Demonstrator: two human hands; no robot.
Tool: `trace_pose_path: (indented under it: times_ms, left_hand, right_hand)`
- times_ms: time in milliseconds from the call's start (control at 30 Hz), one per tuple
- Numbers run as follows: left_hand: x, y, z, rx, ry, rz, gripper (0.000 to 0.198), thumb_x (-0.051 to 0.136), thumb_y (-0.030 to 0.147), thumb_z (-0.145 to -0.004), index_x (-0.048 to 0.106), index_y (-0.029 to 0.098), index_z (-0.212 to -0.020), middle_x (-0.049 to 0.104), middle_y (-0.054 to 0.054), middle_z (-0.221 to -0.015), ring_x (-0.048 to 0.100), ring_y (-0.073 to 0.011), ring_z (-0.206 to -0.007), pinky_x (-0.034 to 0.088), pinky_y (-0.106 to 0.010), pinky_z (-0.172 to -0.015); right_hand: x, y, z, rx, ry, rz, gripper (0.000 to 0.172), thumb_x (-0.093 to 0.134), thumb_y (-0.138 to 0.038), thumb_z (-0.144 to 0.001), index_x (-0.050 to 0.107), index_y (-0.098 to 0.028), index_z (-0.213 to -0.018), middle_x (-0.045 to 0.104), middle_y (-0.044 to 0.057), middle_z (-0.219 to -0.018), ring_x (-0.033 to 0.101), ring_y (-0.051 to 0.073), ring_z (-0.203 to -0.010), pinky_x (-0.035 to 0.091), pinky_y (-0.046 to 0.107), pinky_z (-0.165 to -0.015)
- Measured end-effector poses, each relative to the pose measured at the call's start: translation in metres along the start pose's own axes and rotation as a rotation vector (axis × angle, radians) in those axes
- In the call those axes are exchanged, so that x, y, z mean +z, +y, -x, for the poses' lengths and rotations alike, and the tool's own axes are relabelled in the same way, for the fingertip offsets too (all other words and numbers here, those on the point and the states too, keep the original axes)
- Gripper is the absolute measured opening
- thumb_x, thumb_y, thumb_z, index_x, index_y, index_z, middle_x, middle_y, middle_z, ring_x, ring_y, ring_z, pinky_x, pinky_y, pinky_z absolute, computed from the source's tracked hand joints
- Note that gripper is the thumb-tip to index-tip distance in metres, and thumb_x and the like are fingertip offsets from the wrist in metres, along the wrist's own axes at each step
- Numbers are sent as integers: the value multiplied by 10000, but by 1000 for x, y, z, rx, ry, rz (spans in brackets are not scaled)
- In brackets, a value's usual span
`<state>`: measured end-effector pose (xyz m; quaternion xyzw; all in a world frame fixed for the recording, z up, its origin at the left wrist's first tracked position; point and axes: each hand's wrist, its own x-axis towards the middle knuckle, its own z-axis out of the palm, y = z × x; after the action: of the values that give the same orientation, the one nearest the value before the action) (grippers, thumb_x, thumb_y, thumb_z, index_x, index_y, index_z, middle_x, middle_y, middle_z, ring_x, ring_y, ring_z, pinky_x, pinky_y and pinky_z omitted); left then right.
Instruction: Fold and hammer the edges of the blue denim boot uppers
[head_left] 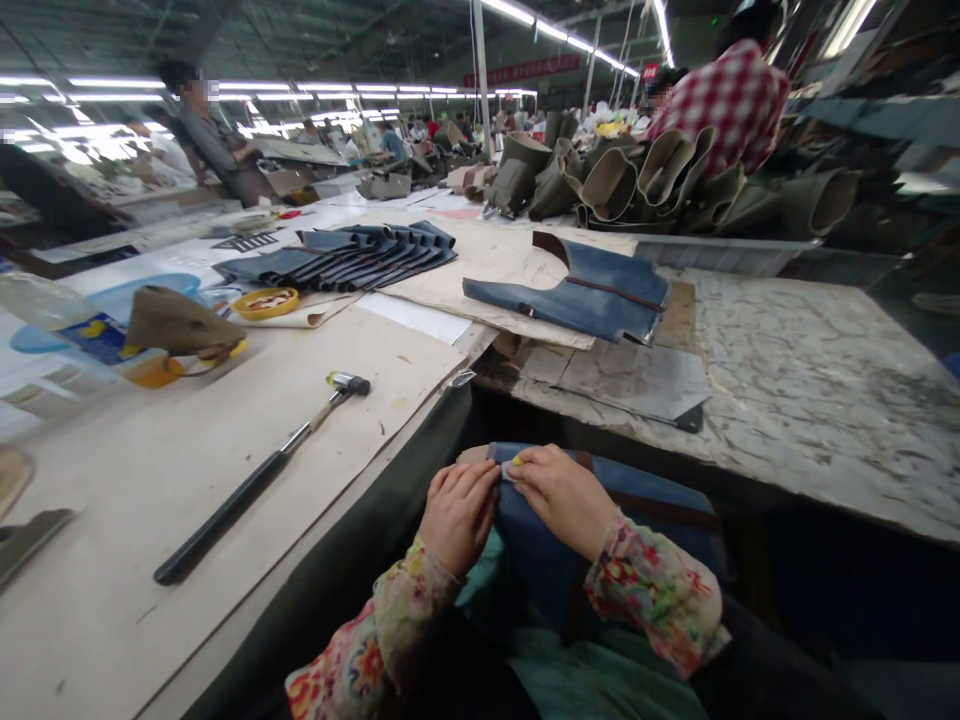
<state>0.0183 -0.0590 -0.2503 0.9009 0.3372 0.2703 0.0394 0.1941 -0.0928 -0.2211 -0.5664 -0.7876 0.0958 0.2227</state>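
Both my hands work low in my lap, below the table edge, on a blue leather piece [622,500] with a brown strip. My left hand [459,512] has its fingers curled over the piece's left edge. My right hand [559,495] pinches the same top edge right beside it, fingertips nearly touching the left hand's. A small pale bit shows between the fingertips; I cannot make out what it is. On the table to the left lies a hammer [262,475] with a black handle, untouched.
Another blue piece [592,295] lies on the worn table [810,380] ahead. A fanned stack of blue pieces [352,258], a yellow dish [264,302] and a brown piece [176,322] sit further left. Rolled grey uppers [637,180] pile at the back near a person in red check [724,100].
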Motion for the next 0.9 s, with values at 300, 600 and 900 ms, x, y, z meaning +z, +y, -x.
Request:
trace_pose_path:
  times_ms: [300,600,900]
  left_hand:
    - [2,-4,4,-26,44,-24,306,379,205,-877,542,169,-1134,595,-72,-1131,517,-189,-1020,355,-355,-883]
    - [0,2,-2,-1,-49,-98,319,409,278,-890,538,220,-1175,596,-41,-1125,488,-205,-1037,329,-378,-906]
    - [-13,-5,3,-32,-64,-139,300,397,277,-886,579,217,-1116,599,-36,-1135,505,-205,-1037,361,-371,-901]
  right_hand:
    - [7,-7,-12,-5,27,27,200,451,-171,-872,640,-186,-937,600,44,-957,487,171,-912,436,301,-844]
    - [-22,20,34,-51,30,102,211,461,-165,-863,620,-201,-998,611,47,-1002,523,183,-941,464,346,-853]
    - [-34,37,95,-38,128,234,279,399,-187,-893,580,-197,-1105,599,59,-1068,530,191,-995,457,369,-884]
